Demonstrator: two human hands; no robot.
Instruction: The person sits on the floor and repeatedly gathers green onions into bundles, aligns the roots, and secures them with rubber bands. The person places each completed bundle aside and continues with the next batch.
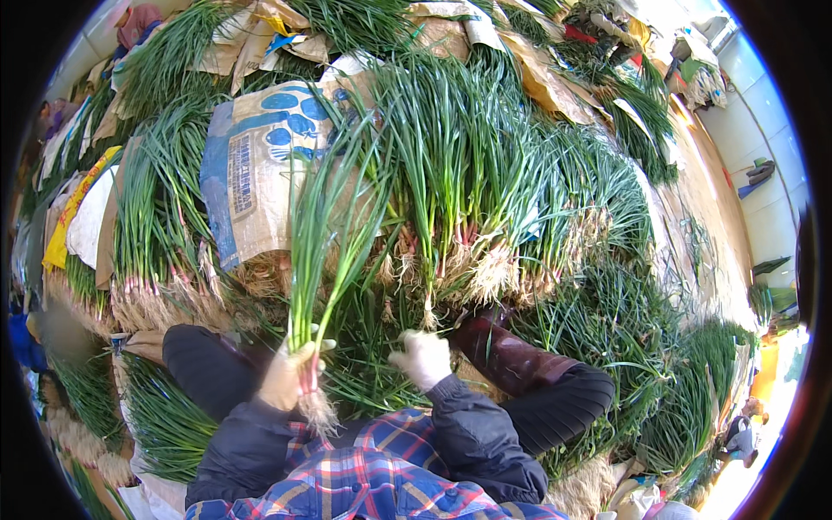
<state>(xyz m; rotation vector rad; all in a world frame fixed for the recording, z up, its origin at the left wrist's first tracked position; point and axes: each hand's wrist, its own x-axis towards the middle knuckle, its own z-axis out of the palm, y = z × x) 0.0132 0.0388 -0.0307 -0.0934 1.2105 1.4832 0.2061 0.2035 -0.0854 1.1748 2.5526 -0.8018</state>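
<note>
In a pale glove, my left hand (289, 374) holds a small bunch of green onions (318, 260) by the reddish-white stems, roots hanging below the fist. The leaves point away from me. My right hand (422, 357), in a whitish glove, is just below the roots of a green onion (428, 309) at the edge of the pile; its fingers are bent, and whether they hold a leaf or root is unclear. Beyond lies a large pile of green onions (455, 162) with roots towards me. A printed woven sack (266, 175) covers part of the row.
Loose green leaves (364, 344) lie between my legs, with more leaves (604, 325) at the right. Further bundles (156, 214) stand at the left beside a yellow sack (75, 214). Other people (741, 435) are at the right edge and upper corners.
</note>
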